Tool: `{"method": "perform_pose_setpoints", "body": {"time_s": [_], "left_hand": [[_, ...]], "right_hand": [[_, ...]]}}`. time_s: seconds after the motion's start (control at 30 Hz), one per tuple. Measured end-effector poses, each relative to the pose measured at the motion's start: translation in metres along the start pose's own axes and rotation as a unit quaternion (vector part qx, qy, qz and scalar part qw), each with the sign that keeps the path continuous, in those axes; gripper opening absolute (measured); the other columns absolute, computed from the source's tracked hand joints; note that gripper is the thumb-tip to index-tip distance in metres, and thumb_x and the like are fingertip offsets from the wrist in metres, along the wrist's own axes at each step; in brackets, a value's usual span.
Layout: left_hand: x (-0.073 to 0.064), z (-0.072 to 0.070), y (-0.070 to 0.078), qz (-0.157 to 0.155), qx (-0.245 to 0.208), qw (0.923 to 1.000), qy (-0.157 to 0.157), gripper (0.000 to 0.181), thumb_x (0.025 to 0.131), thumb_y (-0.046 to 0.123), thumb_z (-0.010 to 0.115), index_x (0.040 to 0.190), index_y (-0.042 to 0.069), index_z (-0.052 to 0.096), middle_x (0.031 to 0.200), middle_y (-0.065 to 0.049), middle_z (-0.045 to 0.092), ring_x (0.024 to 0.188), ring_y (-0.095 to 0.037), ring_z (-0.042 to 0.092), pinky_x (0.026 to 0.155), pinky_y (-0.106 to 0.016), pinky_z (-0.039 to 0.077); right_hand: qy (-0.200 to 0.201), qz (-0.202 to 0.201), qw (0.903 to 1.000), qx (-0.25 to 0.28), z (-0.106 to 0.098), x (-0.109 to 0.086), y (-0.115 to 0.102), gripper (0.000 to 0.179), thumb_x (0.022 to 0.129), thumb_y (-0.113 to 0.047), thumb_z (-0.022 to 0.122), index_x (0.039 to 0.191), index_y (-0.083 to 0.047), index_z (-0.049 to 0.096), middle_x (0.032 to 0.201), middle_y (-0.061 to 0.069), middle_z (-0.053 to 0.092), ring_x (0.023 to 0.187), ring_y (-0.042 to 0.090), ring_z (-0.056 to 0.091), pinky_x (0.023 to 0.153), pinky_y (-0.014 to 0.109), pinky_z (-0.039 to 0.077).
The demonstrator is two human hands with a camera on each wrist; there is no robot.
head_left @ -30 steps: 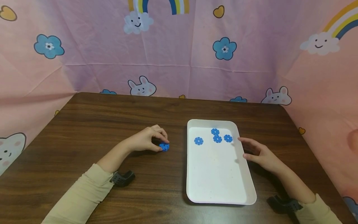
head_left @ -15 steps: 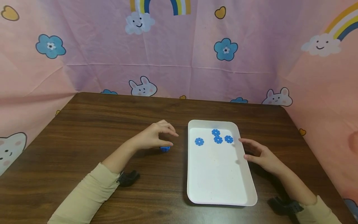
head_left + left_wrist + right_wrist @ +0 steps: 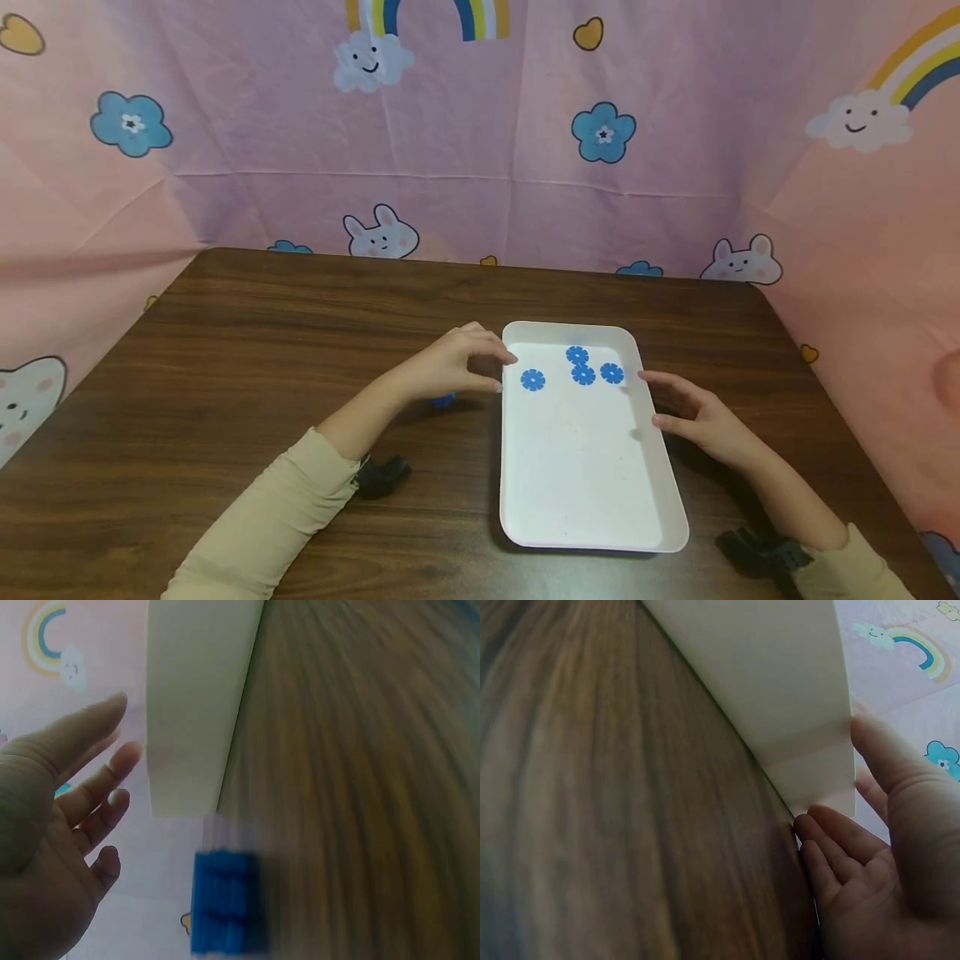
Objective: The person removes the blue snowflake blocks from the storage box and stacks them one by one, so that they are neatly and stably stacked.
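Note:
My left hand point(image 3: 450, 367) hovers by the left rim of a white tray point(image 3: 581, 475). Its fingers are spread in a loose curve, and nothing shows between thumb and fingertips. Below it on the table is a small blue stack of notched discs point(image 3: 443, 401), partly covered by the hand; in the left wrist view the stack point(image 3: 220, 901) stands apart from the palm. My right hand point(image 3: 705, 417) rests its thumb and fingertips along the tray's right wall point(image 3: 780, 697), fingers relaxed. Several flat blue snowflake discs point(image 3: 532, 380) lie at the tray's far end, two touching.
The dark wooden table point(image 3: 247, 358) spreads out around the tray. A pink patterned cloth point(image 3: 465, 117) hangs behind it and along both sides. Dark bands point(image 3: 382, 477) sit on both wrists, at the sleeves.
My left hand has let go of the blue disc stack and moved right to the tray's left rim. The stack stays on the table. The right hand and tray look unmoved.

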State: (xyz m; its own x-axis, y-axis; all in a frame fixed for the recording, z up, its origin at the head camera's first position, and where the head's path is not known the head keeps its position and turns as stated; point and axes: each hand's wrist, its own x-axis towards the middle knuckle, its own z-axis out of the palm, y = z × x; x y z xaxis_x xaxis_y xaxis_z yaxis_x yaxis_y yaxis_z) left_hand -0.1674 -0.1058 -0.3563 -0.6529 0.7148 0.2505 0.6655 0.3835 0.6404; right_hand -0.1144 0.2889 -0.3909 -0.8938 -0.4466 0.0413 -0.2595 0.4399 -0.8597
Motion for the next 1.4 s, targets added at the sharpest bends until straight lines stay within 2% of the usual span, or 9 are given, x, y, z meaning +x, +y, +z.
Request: {"method": "perform_pose_setpoints", "body": {"time_s": [0.23, 0.47, 0.6, 0.77, 0.83, 0.97, 1.03, 1.23, 1.4], "left_hand": [[0.018, 0.012, 0.003, -0.017, 0.026, 0.9994, -0.018, 0.036, 0.079, 0.021, 0.081, 0.112, 0.010, 0.071, 0.112, 0.006, 0.065, 0.104, -0.012, 0.046, 0.096, -0.043, 0.029], [0.034, 0.020, 0.006, -0.032, 0.036, 0.9974, -0.054, 0.038, 0.076, 0.022, 0.083, 0.111, 0.012, 0.072, 0.109, 0.007, 0.066, 0.107, -0.012, 0.045, 0.098, -0.042, 0.027], [0.042, 0.022, 0.004, -0.046, 0.052, 0.9952, -0.069, 0.038, 0.076, 0.021, 0.083, 0.111, 0.013, 0.072, 0.107, 0.007, 0.066, 0.108, -0.013, 0.045, 0.097, -0.043, 0.025], [0.052, 0.022, 0.000, -0.049, 0.071, 0.9923, -0.089, 0.038, 0.075, 0.022, 0.083, 0.110, 0.013, 0.073, 0.106, 0.007, 0.067, 0.108, -0.015, 0.046, 0.099, -0.044, 0.024], [0.055, 0.022, -0.001, -0.052, 0.083, 0.9910, -0.091, 0.037, 0.074, 0.024, 0.084, 0.108, 0.015, 0.073, 0.105, 0.008, 0.068, 0.107, -0.014, 0.047, 0.100, -0.043, 0.025], [0.061, 0.024, -0.002, -0.067, 0.111, 0.9872, -0.093, 0.037, 0.072, 0.026, 0.086, 0.106, 0.018, 0.074, 0.102, 0.011, 0.068, 0.106, -0.011, 0.047, 0.098, -0.040, 0.026], [0.062, 0.025, -0.002, -0.077, 0.120, 0.9855, -0.093, 0.037, 0.071, 0.027, 0.086, 0.104, 0.018, 0.075, 0.100, 0.012, 0.068, 0.104, -0.011, 0.048, 0.095, -0.039, 0.027], [0.064, 0.028, 0.000, -0.110, 0.118, 0.9821, -0.097, 0.036, 0.068, 0.030, 0.088, 0.101, 0.019, 0.076, 0.091, 0.014, 0.066, 0.100, -0.010, 0.048, 0.084, -0.036, 0.029], [0.067, 0.030, 0.003, -0.133, 0.126, 0.9772, -0.107, 0.036, 0.067, 0.031, 0.089, 0.098, 0.020, 0.076, 0.088, 0.015, 0.065, 0.094, -0.006, 0.052, 0.082, -0.034, 0.029]], "right_hand": [[0.006, 0.005, 1.0000, 0.005, 0.001, -0.001, 0.000, 0.057, 0.091, -0.011, 0.065, 0.142, -0.006, 0.042, 0.142, 0.020, 0.042, 0.123, 0.043, 0.046, 0.091, 0.054, 0.044], [0.003, 0.010, 0.9999, 0.005, 0.000, -0.002, 0.001, 0.057, 0.091, -0.011, 0.065, 0.142, -0.006, 0.041, 0.142, 0.019, 0.041, 0.123, 0.041, 0.045, 0.092, 0.054, 0.043], [-0.001, 0.007, 1.0000, 0.004, 0.000, -0.001, 0.001, 0.056, 0.092, -0.010, 0.064, 0.142, -0.006, 0.041, 0.142, 0.020, 0.041, 0.123, 0.042, 0.045, 0.092, 0.054, 0.043], [0.002, 0.000, 1.0000, 0.001, -0.001, 0.000, 0.001, 0.056, 0.091, -0.010, 0.065, 0.142, -0.006, 0.041, 0.142, 0.020, 0.042, 0.123, 0.041, 0.045, 0.092, 0.055, 0.042], [0.002, 0.002, 1.0000, -0.001, -0.001, 0.000, 0.001, 0.057, 0.091, -0.011, 0.065, 0.143, -0.007, 0.041, 0.142, 0.018, 0.042, 0.123, 0.037, 0.047, 0.093, 0.050, 0.044], [-0.003, 0.003, 1.0000, 0.008, -0.002, 0.001, 0.001, 0.057, 0.091, -0.009, 0.065, 0.143, -0.007, 0.041, 0.141, 0.018, 0.043, 0.122, 0.023, 0.050, 0.092, 0.032, 0.045], [-0.003, 0.003, 0.9999, 0.010, -0.002, 0.001, 0.001, 0.057, 0.091, -0.009, 0.065, 0.143, -0.006, 0.041, 0.142, 0.018, 0.043, 0.121, 0.022, 0.050, 0.091, 0.029, 0.045], [0.000, 0.005, 1.0000, 0.008, -0.001, 0.000, 0.002, 0.058, 0.091, -0.012, 0.066, 0.143, -0.007, 0.041, 0.143, 0.018, 0.041, 0.124, 0.041, 0.045, 0.093, 0.054, 0.042], [0.003, 0.007, 0.9999, 0.010, 0.000, -0.001, 0.002, 0.059, 0.090, -0.012, 0.066, 0.143, -0.008, 0.040, 0.144, 0.019, 0.040, 0.125, 0.044, 0.042, 0.092, 0.059, 0.040]]}}
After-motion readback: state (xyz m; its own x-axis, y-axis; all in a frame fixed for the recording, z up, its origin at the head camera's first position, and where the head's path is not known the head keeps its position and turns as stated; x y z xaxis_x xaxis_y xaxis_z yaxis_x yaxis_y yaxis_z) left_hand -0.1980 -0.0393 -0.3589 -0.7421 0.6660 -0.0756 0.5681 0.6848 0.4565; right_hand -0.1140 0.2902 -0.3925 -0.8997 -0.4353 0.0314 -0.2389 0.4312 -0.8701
